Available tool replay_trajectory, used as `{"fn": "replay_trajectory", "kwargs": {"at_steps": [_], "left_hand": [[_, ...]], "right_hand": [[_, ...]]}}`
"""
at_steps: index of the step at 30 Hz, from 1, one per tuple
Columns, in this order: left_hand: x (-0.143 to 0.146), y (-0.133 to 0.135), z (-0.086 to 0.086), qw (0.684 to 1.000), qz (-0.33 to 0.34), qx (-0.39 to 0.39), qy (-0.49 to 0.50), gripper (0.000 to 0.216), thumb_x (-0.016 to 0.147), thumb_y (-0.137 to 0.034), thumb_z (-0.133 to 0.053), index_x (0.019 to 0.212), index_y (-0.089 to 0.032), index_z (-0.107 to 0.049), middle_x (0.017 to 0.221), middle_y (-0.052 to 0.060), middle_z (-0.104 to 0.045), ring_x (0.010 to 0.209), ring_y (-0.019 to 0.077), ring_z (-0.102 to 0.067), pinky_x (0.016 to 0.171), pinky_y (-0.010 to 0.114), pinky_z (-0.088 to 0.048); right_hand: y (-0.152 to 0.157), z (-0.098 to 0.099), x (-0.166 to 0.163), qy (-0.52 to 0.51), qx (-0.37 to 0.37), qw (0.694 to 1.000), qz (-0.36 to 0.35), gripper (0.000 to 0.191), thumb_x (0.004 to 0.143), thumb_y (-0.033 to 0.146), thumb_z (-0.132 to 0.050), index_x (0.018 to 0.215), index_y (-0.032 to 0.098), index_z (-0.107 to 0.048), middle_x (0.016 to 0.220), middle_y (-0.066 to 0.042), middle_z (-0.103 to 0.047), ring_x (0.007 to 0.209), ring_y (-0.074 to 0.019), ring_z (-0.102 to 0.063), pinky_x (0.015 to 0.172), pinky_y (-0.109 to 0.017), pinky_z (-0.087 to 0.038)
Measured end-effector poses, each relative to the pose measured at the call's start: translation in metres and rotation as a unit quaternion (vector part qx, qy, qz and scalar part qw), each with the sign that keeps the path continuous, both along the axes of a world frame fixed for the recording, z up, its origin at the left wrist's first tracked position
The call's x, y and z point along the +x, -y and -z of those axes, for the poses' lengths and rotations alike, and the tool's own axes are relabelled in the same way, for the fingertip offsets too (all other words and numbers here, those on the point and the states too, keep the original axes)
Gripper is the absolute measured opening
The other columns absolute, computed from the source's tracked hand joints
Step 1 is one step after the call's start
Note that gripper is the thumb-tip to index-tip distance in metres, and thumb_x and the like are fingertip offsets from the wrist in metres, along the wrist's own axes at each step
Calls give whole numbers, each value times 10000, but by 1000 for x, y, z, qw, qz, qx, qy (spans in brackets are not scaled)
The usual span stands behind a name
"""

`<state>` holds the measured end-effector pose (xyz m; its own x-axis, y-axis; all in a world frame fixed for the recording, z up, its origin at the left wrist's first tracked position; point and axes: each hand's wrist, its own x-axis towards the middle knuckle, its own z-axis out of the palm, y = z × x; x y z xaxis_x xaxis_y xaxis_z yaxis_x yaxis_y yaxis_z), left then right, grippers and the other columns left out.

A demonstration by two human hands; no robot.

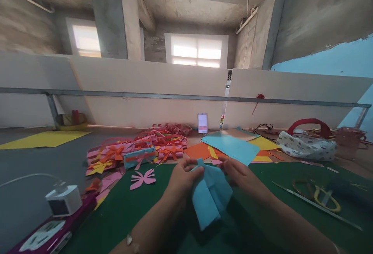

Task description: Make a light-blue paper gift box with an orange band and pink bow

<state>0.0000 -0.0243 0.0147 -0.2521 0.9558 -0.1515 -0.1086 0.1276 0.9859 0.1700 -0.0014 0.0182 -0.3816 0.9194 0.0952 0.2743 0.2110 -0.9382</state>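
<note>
A folded piece of light blue paper (206,197) hangs tilted above the green mat (128,215). My left hand (186,174) pinches its upper left part, where a small tab sticks up between thumb and fingers. At the upper right edge of the same paper, my right hand (237,171) has its curled fingers closed; part of that grip is hidden. To the left of my hands lies a pink bow-shaped cutout (143,179) on the mat. Past it sits a finished-looking blue paper piece with a pink bow (139,157).
Pink and orange bow-trimmed pieces (136,145) are heaped behind my left hand. Blue sheets (231,145) lie beyond my right. Scissors (326,199) and a thin white rod (317,205) rest at right. A charger (64,199) on a purple power strip (48,234) stands front left.
</note>
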Motion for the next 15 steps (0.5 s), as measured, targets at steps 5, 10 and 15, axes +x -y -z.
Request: {"fn": "replay_trajectory", "kwargs": {"at_steps": [5, 10, 15], "left_hand": [[-1, -2, -1, 997, -50, 18, 62, 346, 723, -225, -639, 1024, -159, -481, 953, 84, -610, 734, 148, -603, 661, 276, -491], [-1, 2, -6, 996, -3, -13, 92, 361, 719, -325, -643, 1025, -194, -503, 908, 53, -604, 761, 167, -594, 638, 263, -479], [1, 6, -7, 994, 83, -35, 65, 449, 721, -560, -548, 989, -200, -539, 914, 60, -630, 851, 216, -597, 668, 285, -466]], "right_hand": [[1, 11, -5, 51, 33, 998, -19, 447, 727, 389, -620, 1106, 167, -537, 1018, -77, -614, 872, -199, -574, 693, -285, -452], [-2, 16, -9, 112, 114, 987, 21, 179, 758, 271, -509, 853, 150, -601, 818, -47, -634, 733, -186, -560, 598, -268, -411], [-6, 11, -3, 130, 171, 974, 69, 145, 755, 258, -489, 790, 162, -593, 792, -36, -619, 717, -177, -541, 599, -260, -382]]}}
